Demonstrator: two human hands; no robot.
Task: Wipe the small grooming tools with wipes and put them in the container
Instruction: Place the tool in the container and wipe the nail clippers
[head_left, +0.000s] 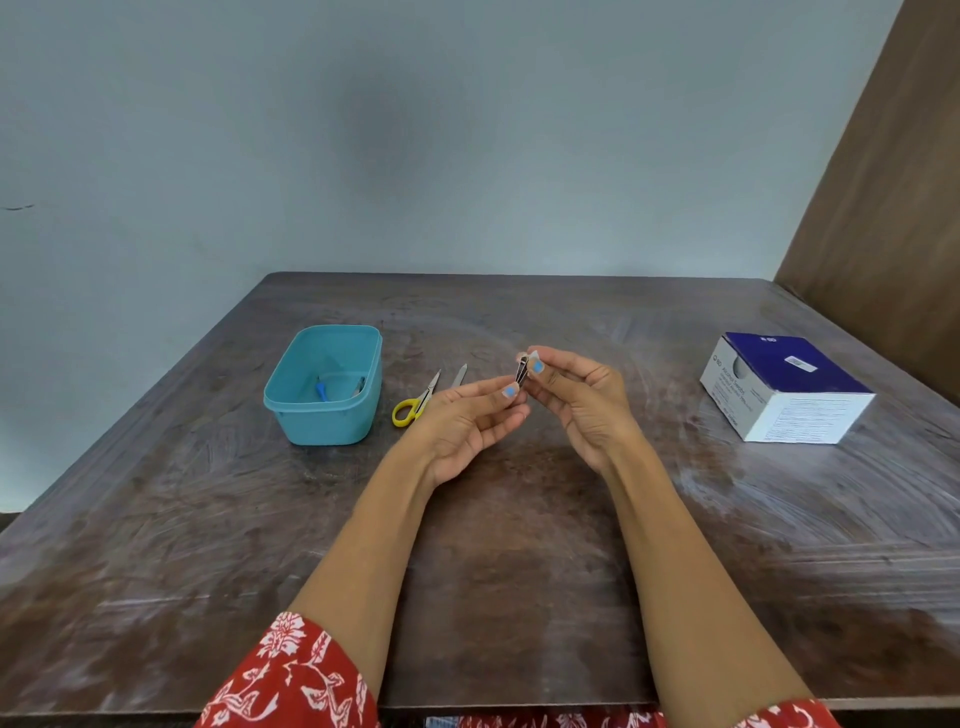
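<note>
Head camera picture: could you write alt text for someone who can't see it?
Two hands hold a small dark grooming tool above a wooden table, the left hand pinching its lower end, the right hand pinching its top with a white wipe. Left of them lie yellow-handled scissors, a metal file and a teal container; a swab box sits right.

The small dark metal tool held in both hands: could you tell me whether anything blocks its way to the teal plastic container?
Nothing visible blocks it. The small dark metal tool is held above the table; yellow-handled scissors and a metal nail file lie flat between it and the open teal plastic container.
</note>
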